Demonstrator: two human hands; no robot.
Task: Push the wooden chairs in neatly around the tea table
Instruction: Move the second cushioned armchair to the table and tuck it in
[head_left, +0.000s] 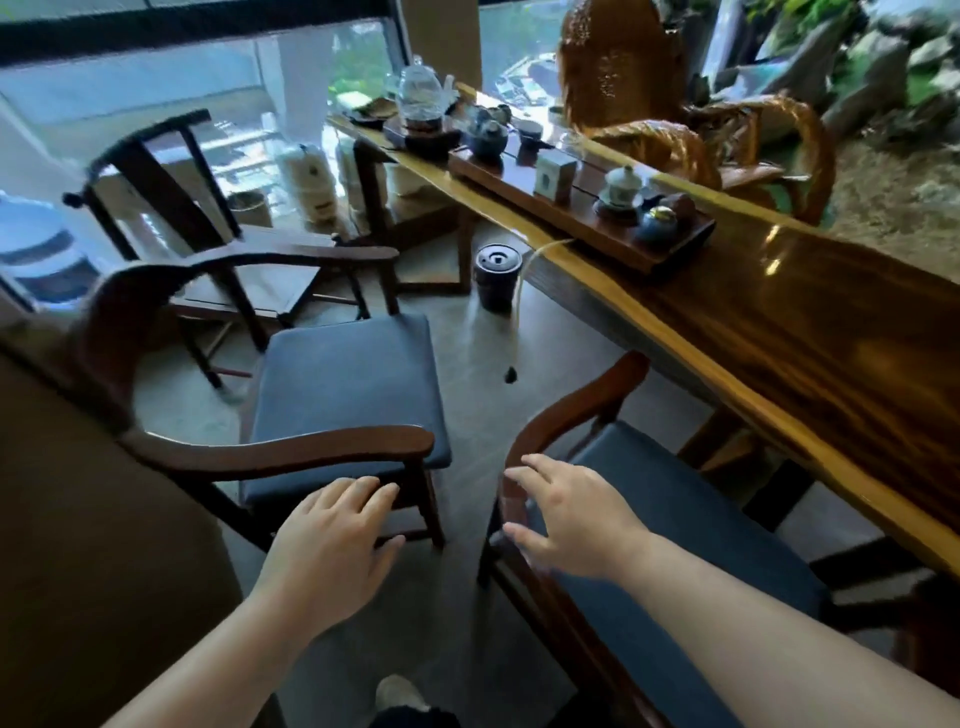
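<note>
A long glossy wooden tea table (841, 332) runs along the right. Two wooden armchairs with dark blue seat cushions stand on its near side. The left chair (291, 452) sits well back from the table and is turned away from it. The right chair (566, 410) stands closer, its far armrest reaching under the table edge. My left hand (332, 545) hovers open just below the left chair's near armrest. My right hand (566, 519) hangs open over the right chair's curved armrest, fingers spread, gripping nothing. A third dark wooden chair (171, 208) stands further back by the window.
A tea tray (649, 254) with teapots, cups and a small box rests on the table. A dark lidded bin (497, 275) stands on the floor with a hose running into it. A carved root chair (727, 140) is across the table. My foot (400, 693) shows below.
</note>
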